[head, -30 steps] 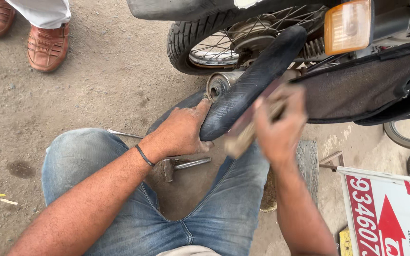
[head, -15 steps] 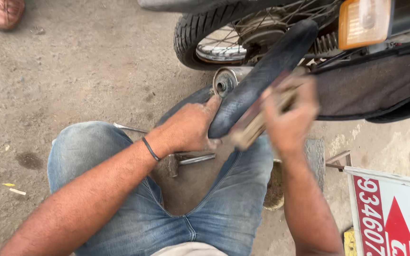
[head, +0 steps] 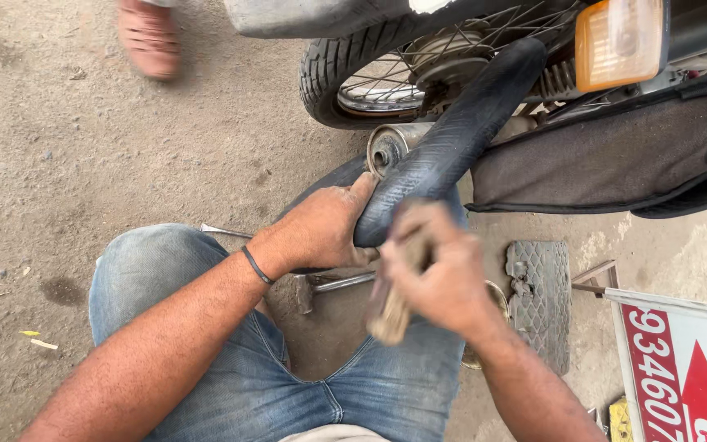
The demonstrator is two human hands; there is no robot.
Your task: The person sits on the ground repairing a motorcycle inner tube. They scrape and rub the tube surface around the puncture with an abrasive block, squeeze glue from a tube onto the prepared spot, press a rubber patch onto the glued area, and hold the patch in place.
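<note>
1. Person sits low on dusty ground, knees apart in blue jeans (head: pixel 206 327), looking down at both hands.
2. Left hand (head: pixel 325 225): fingers curled around the lower end of a black rubber inner tube (head: pixel 452 139), thumb lying along its upper face. Grip closed on the tube. A dark band sits on that wrist.
3. Inner tube runs diagonally from the left hand up and to the right, toward the rear wheel (head: pixel 386 69) of a motorcycle; its upper end lies near the spring of the shock absorber. Surface looks dull and scuffed.
4. Right hand (head: pixel 443 274): motion-blurred, fingers wrapped shut around a tan, worn-looking block or tool (head: pixel 394 307), just below the tube's lower end. Exact kind of tool cannot be told; whether it touches the tube cannot be told either.
5. Chrome exhaust pipe (head: pixel 390 147) opens toward the camera, just beside the tube on its left.
6. On the ground between the knees: a hammer (head: pixel 321 288), metal handle lying roughly level.
7. To the right of the right forearm: a grey, patterned rubber mat (head: pixel 542 303).
8. Orange turn-signal lamp (head: pixel 619 41) at top right; red and white signboard (head: pixel 681 368) at lower right.
9. Someone else's sandalled foot (head: pixel 149 37) at top left, well apart from the work.
</note>
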